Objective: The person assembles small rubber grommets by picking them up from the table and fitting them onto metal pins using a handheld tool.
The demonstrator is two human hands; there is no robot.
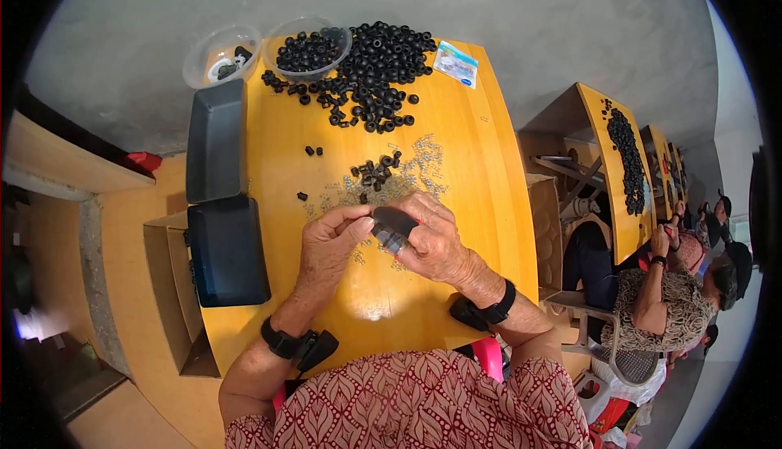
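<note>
My right hand [436, 241] is wrapped round a dark rounded object [394, 220] with a greyish, shiny end; its exact kind does not show. Right beside it, my left hand [330, 241] is closed in a pinch, thumb and fingertips at the object's edge. Whatever small thing the pinch may hold is hidden. Just beyond both hands lies a small group of black cylindrical parts [375, 171]. Tiny clear or metallic pieces [426, 160] are scattered around it on the yellow table [285, 160].
A large heap of black ring-like parts [383, 54] covers the far side, beside a clear bowl [349, 51] of them. Another clear tub [195, 66], two dark trays [217, 94] and a card packet [456, 64] edge the table. People [664, 302] sit at tables on the right.
</note>
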